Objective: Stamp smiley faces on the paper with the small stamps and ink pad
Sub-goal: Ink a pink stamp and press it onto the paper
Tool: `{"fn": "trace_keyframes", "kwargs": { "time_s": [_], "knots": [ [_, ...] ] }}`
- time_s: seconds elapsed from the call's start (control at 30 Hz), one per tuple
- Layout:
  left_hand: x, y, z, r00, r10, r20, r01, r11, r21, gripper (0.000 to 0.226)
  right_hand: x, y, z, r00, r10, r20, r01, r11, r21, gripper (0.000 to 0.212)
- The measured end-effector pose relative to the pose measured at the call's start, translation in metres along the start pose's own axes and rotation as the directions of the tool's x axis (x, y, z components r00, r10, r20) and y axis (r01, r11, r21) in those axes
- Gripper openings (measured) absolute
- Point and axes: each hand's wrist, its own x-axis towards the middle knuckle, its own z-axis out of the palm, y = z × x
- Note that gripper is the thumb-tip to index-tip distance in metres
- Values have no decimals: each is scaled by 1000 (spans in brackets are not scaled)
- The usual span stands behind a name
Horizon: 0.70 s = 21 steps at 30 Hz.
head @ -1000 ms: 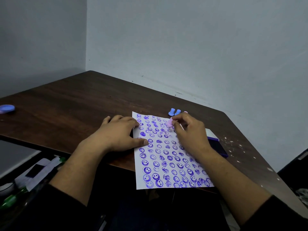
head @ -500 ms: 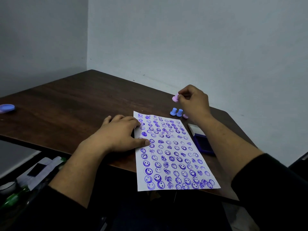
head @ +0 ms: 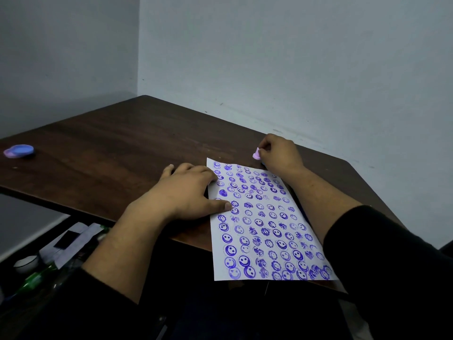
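My left hand (head: 186, 195) lies flat, fingers spread, pinning the stamped paper (head: 259, 222) beside it. My right hand (head: 279, 153) pinches a pink stamp (head: 256, 154) just past the sheet's far edge.

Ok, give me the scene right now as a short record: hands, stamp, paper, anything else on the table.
left hand: flat, palm down, pressing the paper's left edge
right hand: beyond the paper's far end, pinching a pink stamp
paper: almost covered with purple prints, near end overhanging the table
ink pad: hidden in this view
other: blue round lid at the far left
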Motion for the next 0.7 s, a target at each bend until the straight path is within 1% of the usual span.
{"fn": "trace_keyframes", "kwargs": {
  "time_s": [0.2, 0.37, 0.5, 0.7],
  "knots": [
    [0, 0, 0, 1000, -1, 0, 1, 1000, -9, 99, 5, 3, 7, 999, 8, 31, -6, 998, -67, 12],
    [-1, 0, 1, 1000, -1, -5, 1, 1000, -9, 102, 3, 5, 10, 999, 9, 38, -7, 998, -60, 13],
    [-1, 0, 1, 1000, -1, -12, 1, 1000, -6, 100, 4, 5, 12, 1000, -8, 20, 9, 998, -70, 5],
    [-2, 1, 1, 1000, -3, -5, 3, 1000, -6, 99, 4, 7, 13, 1000, -7, 8, 8, 997, -73, 3]
  ]
}}
